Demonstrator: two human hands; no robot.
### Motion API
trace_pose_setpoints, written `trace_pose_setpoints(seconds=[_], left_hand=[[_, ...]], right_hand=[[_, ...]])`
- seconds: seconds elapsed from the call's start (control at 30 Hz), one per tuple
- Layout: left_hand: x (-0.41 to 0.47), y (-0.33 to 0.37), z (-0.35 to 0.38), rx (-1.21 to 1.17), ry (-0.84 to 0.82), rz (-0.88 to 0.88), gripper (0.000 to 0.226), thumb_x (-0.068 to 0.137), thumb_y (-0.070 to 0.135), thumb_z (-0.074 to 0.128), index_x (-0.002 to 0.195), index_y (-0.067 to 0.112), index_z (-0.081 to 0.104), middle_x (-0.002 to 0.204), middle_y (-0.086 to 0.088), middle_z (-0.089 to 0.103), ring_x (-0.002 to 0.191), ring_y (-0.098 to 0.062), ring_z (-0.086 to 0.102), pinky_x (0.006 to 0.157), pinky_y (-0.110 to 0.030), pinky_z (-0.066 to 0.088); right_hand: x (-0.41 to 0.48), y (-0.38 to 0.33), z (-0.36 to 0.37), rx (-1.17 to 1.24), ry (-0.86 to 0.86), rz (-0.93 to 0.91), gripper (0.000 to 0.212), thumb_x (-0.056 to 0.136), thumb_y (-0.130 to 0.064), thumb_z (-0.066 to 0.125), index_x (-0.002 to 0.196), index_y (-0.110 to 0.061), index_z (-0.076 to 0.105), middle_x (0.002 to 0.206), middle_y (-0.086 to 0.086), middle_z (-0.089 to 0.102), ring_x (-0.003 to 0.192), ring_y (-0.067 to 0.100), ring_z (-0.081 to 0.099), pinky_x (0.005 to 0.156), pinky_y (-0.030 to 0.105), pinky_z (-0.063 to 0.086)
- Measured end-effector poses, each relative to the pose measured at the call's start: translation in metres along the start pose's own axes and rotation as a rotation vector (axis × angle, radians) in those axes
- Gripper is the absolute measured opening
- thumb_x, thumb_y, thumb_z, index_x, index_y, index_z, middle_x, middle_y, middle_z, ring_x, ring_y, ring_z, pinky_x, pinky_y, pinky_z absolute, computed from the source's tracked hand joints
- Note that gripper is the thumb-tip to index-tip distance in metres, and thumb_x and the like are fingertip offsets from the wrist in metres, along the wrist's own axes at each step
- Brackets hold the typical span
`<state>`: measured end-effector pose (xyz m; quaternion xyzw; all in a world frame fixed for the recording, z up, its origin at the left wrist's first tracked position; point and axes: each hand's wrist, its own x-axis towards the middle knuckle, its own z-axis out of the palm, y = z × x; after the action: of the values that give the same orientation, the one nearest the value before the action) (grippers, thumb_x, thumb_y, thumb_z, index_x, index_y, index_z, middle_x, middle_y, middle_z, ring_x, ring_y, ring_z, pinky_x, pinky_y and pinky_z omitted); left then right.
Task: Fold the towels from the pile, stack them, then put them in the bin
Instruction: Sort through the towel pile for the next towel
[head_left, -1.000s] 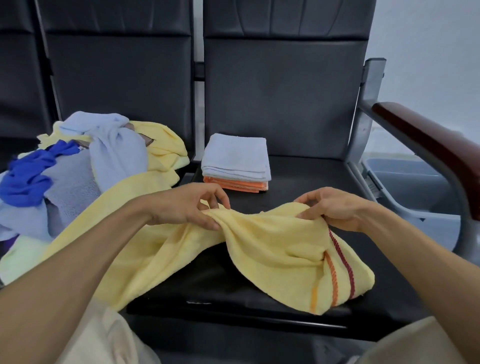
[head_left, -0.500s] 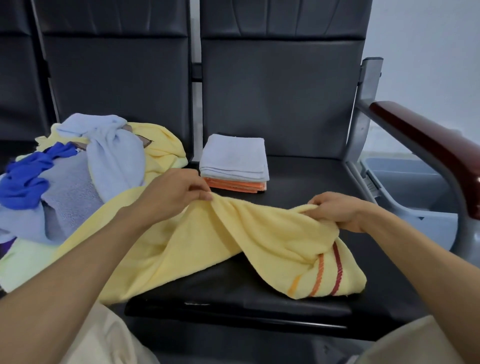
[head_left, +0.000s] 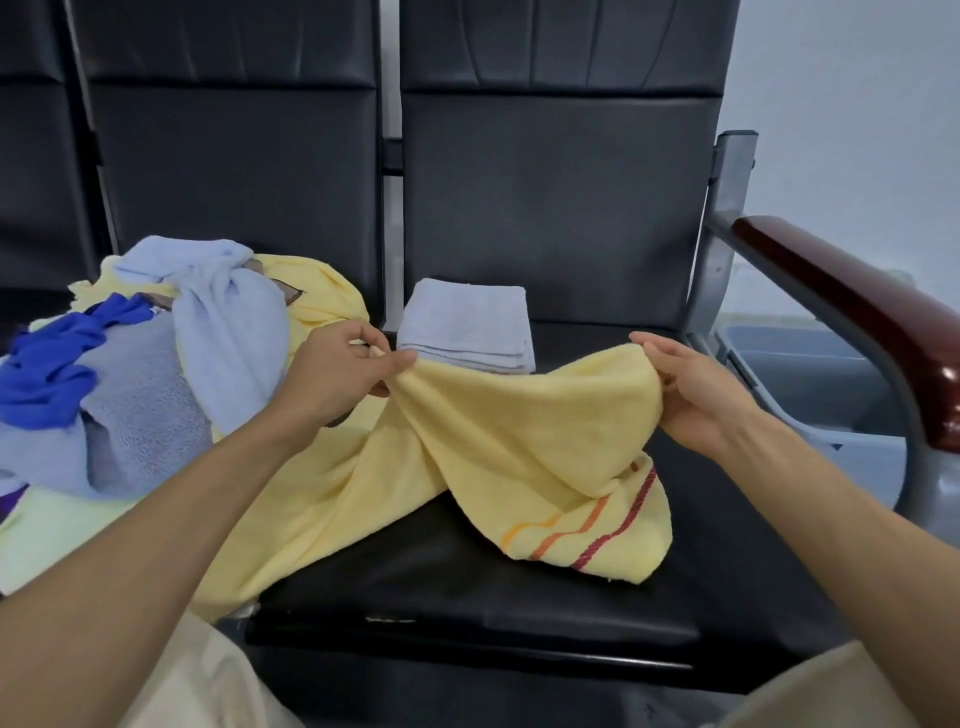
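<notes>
The left hand (head_left: 337, 374) and right hand (head_left: 696, 400) pinched the yellow towel (head_left: 519, 431) by its upper edge in their fingers. Its striped end lay on the black seat (head_left: 467, 587), before the folded stack (head_left: 465, 325).

Row of black padded seats (head_left: 550, 208) with tall backrests, glossy black seat cushion (head_left: 467, 597) in front, grey metal post (head_left: 727, 208) at the right, dark red-brown armrest (head_left: 857, 317), pale wall (head_left: 857, 78) behind, soft even light

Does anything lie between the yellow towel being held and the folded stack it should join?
Nothing visible does. The left hand and right hand pinch the yellow towel just in front of the folded stack; only bare black seat shows beside it.
</notes>
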<state>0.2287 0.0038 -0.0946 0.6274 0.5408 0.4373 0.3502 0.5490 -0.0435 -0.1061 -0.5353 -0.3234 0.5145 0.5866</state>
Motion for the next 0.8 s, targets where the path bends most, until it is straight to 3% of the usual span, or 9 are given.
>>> trace_pose_setpoints(seconds=[0.07, 0.2, 0.3, 0.37, 0.43, 0.6, 0.7, 0.8], left_hand=[[0.003, -0.002, -0.001, -0.033, -0.03, -0.029, 0.012, 0.086, 0.014, 0.071, 0.091, 0.012, 0.061, 0.08, -0.007, 0.071, 0.077, -0.021, 0.07, 0.068, -0.023, 0.056], [0.001, -0.002, -0.003, -0.138, -0.038, -0.088, 0.017, 0.096, 0.006, 0.056, 0.112, 0.011, 0.06, 0.1, -0.012, 0.066, 0.093, -0.022, 0.065, 0.077, -0.033, 0.058], [-0.005, -0.007, 0.001, 0.018, -0.053, -0.093, 0.016, 0.1, 0.01, 0.048, 0.109, 0.014, 0.061, 0.102, -0.009, 0.061, 0.089, -0.021, 0.062, 0.076, -0.037, 0.058], [-0.005, -0.003, 0.002, 0.209, -0.072, -0.076, 0.018, 0.1, 0.015, 0.045, 0.107, 0.017, 0.062, 0.101, -0.002, 0.06, 0.088, -0.023, 0.062, 0.079, -0.041, 0.057], [-0.003, 0.012, 0.0, 0.257, -0.055, -0.063, 0.022, 0.098, 0.013, 0.043, 0.101, 0.018, 0.064, 0.097, 0.003, 0.059, 0.093, -0.022, 0.06, 0.085, -0.043, 0.054], [0.008, 0.082, -0.019, -0.07, 0.052, -0.1, 0.024, 0.094, 0.006, 0.045, 0.091, 0.014, 0.067, 0.094, -0.001, 0.061, 0.088, -0.017, 0.055, 0.082, -0.037, 0.05], [0.009, 0.125, -0.04, -0.214, 0.084, -0.063, 0.027, 0.093, 0.003, 0.046, 0.087, 0.016, 0.068, 0.099, -0.009, 0.062, 0.09, -0.024, 0.056, 0.085, -0.043, 0.052], [0.007, 0.166, -0.055, -0.305, 0.072, -0.001, 0.025, 0.093, -0.001, 0.047, 0.091, 0.014, 0.066, 0.102, -0.013, 0.06, 0.092, -0.025, 0.056, 0.074, -0.035, 0.051]], right_hand=[[0.0, 0.0, 0.0, 0.024, 0.01, -0.032, 0.026, 0.101, -0.012, 0.046, 0.119, -0.017, 0.064, 0.103, 0.003, 0.068, 0.083, 0.013, 0.063, 0.073, 0.03, 0.051], [-0.008, -0.005, 0.005, 0.016, 0.075, -0.092, 0.028, 0.102, -0.01, 0.041, 0.112, -0.017, 0.066, 0.112, 0.007, 0.068, 0.1, 0.019, 0.063, 0.077, 0.031, 0.052], [-0.02, -0.002, 0.01, -0.104, 0.094, -0.101, 0.024, 0.101, -0.019, 0.047, 0.113, -0.015, 0.068, 0.114, 0.011, 0.067, 0.099, 0.022, 0.062, 0.073, 0.032, 0.052], [-0.025, -0.006, 0.015, -0.105, 0.088, -0.095, 0.024, 0.099, -0.022, 0.051, 0.113, -0.013, 0.068, 0.113, 0.012, 0.066, 0.098, 0.022, 0.061, 0.07, 0.031, 0.051], [-0.03, -0.017, 0.021, -0.045, 0.089, -0.117, 0.024, 0.098, -0.021, 0.053, 0.115, -0.011, 0.068, 0.11, 0.01, 0.067, 0.094, 0.019, 0.061, 0.069, 0.03, 0.051], [-0.045, -0.068, 0.038, 0.062, 0.049, -0.219, 0.018, 0.092, -0.017, 0.063, 0.109, -0.015, 0.07, 0.111, 0.006, 0.071, 0.101, 0.019, 0.065, 0.087, 0.034, 0.054], [-0.059, -0.101, 0.043, 0.117, 0.023, -0.271, 0.018, 0.092, -0.014, 0.063, 0.108, -0.02, 0.07, 0.108, 0.002, 0.071, 0.095, 0.016, 0.067, 0.077, 0.029, 0.055], [-0.07, -0.131, 0.043, 0.159, -0.013, -0.315, 0.028, 0.098, -0.009, 0.052, 0.116, -0.024, 0.067, 0.101, 0.002, 0.07, 0.072, 0.009, 0.068, 0.058, 0.024, 0.053]])
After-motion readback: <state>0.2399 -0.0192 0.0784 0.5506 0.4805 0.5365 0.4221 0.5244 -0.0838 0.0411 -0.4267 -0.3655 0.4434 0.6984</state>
